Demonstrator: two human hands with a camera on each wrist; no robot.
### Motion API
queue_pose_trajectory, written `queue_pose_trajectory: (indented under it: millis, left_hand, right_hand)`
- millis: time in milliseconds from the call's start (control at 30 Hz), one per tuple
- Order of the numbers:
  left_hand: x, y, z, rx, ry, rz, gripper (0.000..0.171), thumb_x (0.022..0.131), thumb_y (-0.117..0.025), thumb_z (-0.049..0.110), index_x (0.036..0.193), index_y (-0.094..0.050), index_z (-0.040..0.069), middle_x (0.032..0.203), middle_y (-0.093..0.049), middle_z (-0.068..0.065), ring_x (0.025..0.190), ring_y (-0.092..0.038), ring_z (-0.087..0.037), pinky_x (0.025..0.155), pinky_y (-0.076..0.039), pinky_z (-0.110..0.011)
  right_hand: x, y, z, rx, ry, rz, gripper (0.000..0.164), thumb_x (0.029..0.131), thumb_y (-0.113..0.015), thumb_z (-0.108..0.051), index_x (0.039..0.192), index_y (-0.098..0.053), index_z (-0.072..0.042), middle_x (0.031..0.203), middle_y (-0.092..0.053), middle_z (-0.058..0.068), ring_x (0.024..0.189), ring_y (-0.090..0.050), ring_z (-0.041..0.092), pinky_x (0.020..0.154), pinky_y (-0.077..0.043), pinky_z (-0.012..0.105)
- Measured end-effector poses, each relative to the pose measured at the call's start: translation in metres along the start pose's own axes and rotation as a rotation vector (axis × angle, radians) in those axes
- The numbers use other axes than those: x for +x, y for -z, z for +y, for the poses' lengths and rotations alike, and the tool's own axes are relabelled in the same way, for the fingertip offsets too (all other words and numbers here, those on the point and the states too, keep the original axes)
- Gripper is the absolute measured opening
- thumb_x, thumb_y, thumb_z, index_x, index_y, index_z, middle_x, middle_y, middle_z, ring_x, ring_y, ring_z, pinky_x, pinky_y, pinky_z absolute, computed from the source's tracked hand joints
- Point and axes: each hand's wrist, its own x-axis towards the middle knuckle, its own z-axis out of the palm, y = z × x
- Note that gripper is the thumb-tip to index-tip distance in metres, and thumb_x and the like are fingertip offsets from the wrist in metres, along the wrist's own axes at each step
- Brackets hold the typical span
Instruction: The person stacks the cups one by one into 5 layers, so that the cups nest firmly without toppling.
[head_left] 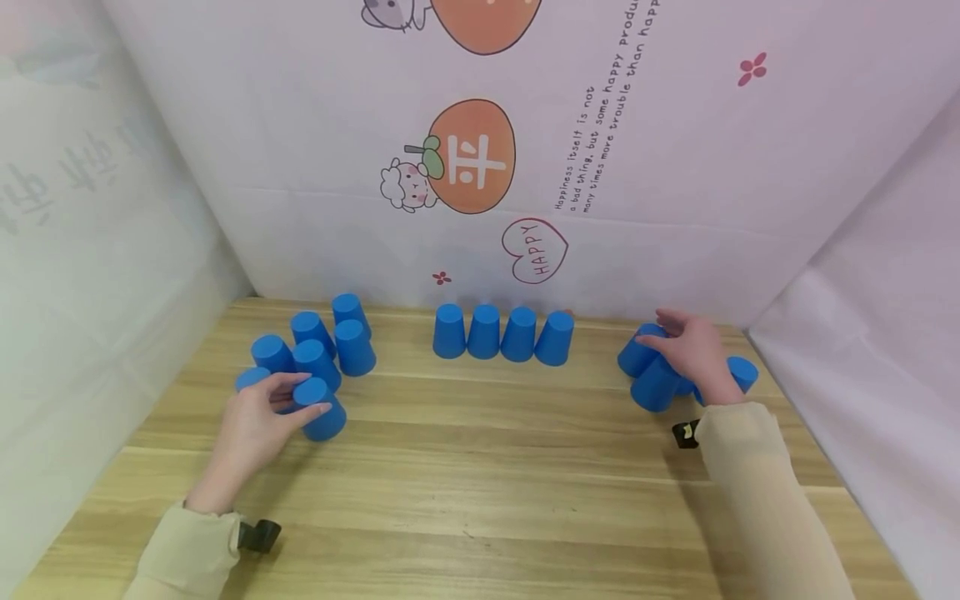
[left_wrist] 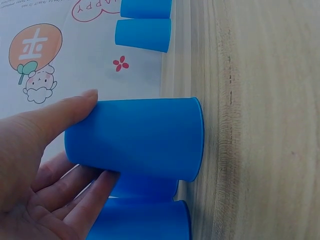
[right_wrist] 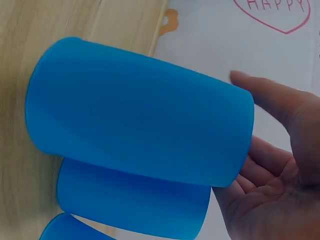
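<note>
On the left, my left hand (head_left: 258,417) pinches the near end of an upside-down blue cup (head_left: 324,412), thumb on one side and fingers on the other. The left wrist view shows that cup (left_wrist: 135,137) with the thumb and fingertips against it. My right hand (head_left: 693,354) is over the right-hand group of blue cups, its thumb and fingers spread around the top of a front cup (head_left: 654,386). In the right wrist view that cup (right_wrist: 140,112) lies beside the spread thumb and fingers, with no clear grip. Another blue cup (head_left: 637,350) stands just behind it.
Several upside-down blue cups stand in two slanting rows at left, including a cup (head_left: 355,350). A straight row with a middle cup (head_left: 483,332) stands by the back wall (head_left: 637,267). One more cup (head_left: 742,373) is right of the right wrist. All rest on the wooden table (head_left: 480,483).
</note>
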Motion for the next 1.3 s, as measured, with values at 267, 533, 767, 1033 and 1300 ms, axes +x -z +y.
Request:
queue_pose_trajectory:
  millis: [267,533,767,1033,1300]
  left_hand:
    - [0.000,0.000,0.000,-0.008,-0.003,0.003,0.064,0.089,-0.081,0.039,0.131,-0.062,-0.005,0.127,-0.063,-0.028,0.108,-0.067,-0.044,0.088,-0.056,-0.053]
    - [0.000,0.000,0.001,-0.009,0.008,-0.005,0.065,0.089,-0.081,0.041,0.132,-0.061,-0.004,0.128,-0.063,-0.028,0.109,-0.066,-0.044,0.089,-0.056,-0.053]
    - [0.001,0.001,0.001,-0.008,0.016,-0.013,0.066,0.088,-0.081,0.042,0.131,-0.061,-0.004,0.127,-0.063,-0.028,0.110,-0.066,-0.044,0.091,-0.055,-0.054]
    - [0.001,0.002,0.000,-0.014,0.017,-0.025,0.066,0.088,-0.081,0.042,0.131,-0.060,-0.004,0.126,-0.063,-0.029,0.110,-0.065,-0.044,0.091,-0.055,-0.054]
    - [0.002,0.003,-0.001,-0.009,0.016,-0.034,0.067,0.088,-0.080,0.044,0.132,-0.060,-0.004,0.125,-0.063,-0.028,0.110,-0.065,-0.044,0.091,-0.055,-0.055]
  right_hand:
    - [0.006,-0.002,0.002,-0.098,0.019,0.005,0.062,0.099,-0.069,-0.021,0.148,-0.045,0.008,0.144,-0.048,0.033,0.130,-0.047,0.050,0.105,-0.042,0.060]
    - [0.005,-0.001,0.000,-0.078,-0.004,0.000,0.062,0.100,-0.068,-0.027,0.148,-0.046,0.006,0.145,-0.047,0.033,0.131,-0.045,0.051,0.105,-0.041,0.062]
    - [0.002,0.003,-0.013,-0.039,0.010,0.042,0.067,0.099,-0.069,-0.038,0.148,-0.049,0.003,0.143,-0.051,0.031,0.131,-0.047,0.049,0.104,-0.042,0.062]
    - [0.002,0.001,-0.034,-0.003,0.044,0.068,0.067,0.096,-0.071,-0.042,0.146,-0.053,-0.001,0.144,-0.052,0.027,0.128,-0.052,0.046,0.098,-0.049,0.058]
    - [0.007,-0.015,-0.044,0.005,0.071,0.039,0.062,0.096,-0.074,-0.034,0.145,-0.054,0.000,0.141,-0.055,0.027,0.126,-0.055,0.045,0.097,-0.050,0.057]
